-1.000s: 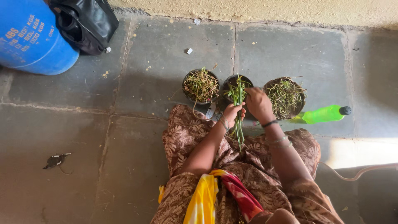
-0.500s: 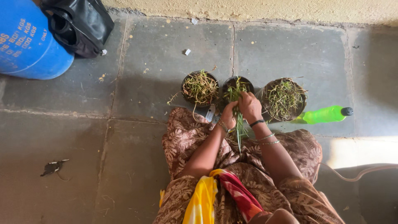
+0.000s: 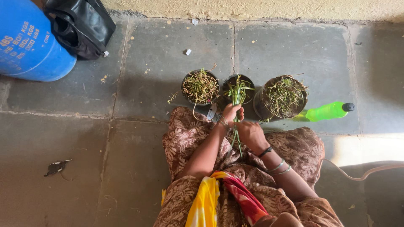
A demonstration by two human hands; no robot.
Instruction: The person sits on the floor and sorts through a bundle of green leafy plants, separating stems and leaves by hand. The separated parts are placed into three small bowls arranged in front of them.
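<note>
Head view: left hand point(image 3: 232, 112) fingers pinch green stalks point(image 3: 237, 126), right hand point(image 3: 251, 134) closed lower on them; thin stalks risk snapping beside middle pot point(image 3: 248, 84).

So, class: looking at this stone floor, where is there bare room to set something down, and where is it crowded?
Bare slabs lie left of the left pot, between the blue drum and the dark scrap. Bare floor also lies beyond the green bottle. It is crowded where three pots stand close together, with both hands, left hand and right hand, on the grass stalks.
</note>
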